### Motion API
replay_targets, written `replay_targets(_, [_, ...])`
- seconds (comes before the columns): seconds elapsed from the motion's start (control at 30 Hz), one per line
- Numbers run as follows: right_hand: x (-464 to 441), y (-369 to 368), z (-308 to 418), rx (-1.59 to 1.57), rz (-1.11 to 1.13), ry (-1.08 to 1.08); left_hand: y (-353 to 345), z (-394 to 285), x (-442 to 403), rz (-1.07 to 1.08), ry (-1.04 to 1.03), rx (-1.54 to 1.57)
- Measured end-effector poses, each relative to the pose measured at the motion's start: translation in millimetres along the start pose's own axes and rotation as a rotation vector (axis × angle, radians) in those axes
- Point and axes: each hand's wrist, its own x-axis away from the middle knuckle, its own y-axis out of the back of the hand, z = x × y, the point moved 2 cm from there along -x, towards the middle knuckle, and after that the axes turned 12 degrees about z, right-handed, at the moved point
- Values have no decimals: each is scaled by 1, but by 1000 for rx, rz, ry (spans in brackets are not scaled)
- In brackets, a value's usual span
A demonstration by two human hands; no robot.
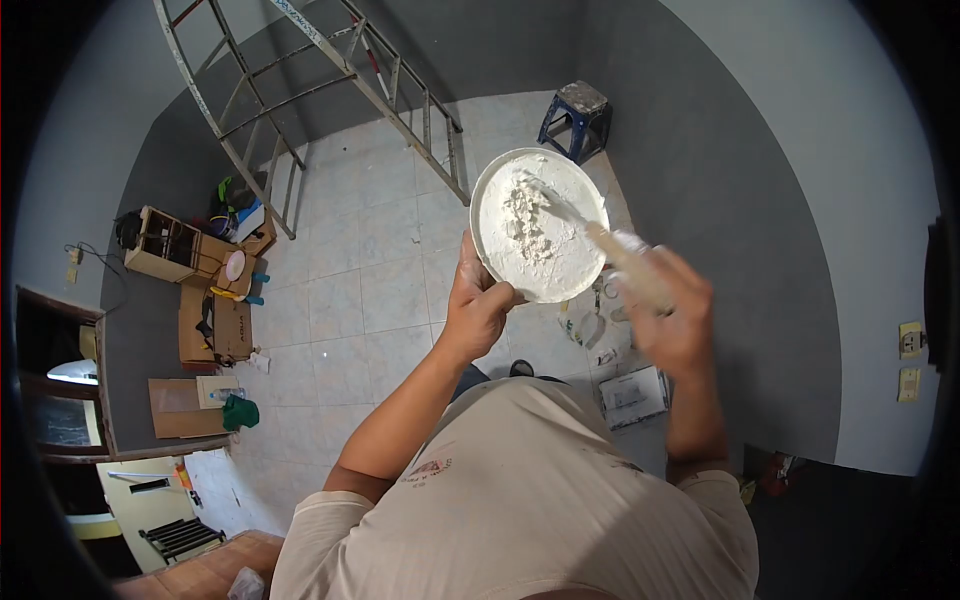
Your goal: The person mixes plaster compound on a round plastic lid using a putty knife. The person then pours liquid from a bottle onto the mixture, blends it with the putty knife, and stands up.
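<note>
My left hand [478, 308] grips the lower left edge of a round white lid-like tray [541, 297], thumb near the rim and fingers reaching underneath. A lumpy heap of white putty [525, 222] lies on it, with thinner smears around. My right hand [674, 312], somewhat smeared by motion, is closed around the pale handle of a putty knife [625, 262]. The blade slants up to the left across the tray, its tip at the putty. White residue shows on the fingers.
A metal scaffold frame [385, 103] stands ahead to the left. A blue stool [575, 120] is by the grey wall [720, 190]. Cardboard boxes [215, 325] line the left side. Near my feet on the right lies a white-smeared rectangular container [635, 397].
</note>
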Motion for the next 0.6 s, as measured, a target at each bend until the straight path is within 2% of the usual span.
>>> replay_targets(0.03, [3, -5, 1, 2, 1, 5, -5, -3, 0, 1, -27, 10])
replay_targets(0.13, [11, -23, 2, 344, 146, 267, -15, -6, -4, -12, -84, 116])
replay_targets(0.2, [14, -32, 4, 557, 364, 266, -7, -9, -9, 13, -75, 125])
replay_targets(0.3, [10, -24, 5, 597, 409, 306, -2, -10, -13, 31, -71, 148])
replay_targets(0.4, [4, -5, 3, 592, 510, 328, -5, -16, -14, -4, -66, 197])
replay_targets(0.53, [-2, 30, -7, 467, 496, 310, -3, -16, -18, -44, -2, 300])
replay_targets(0.6, [1, 48, -24, 204, 373, 155, 0, -18, -22, -41, 23, 317])
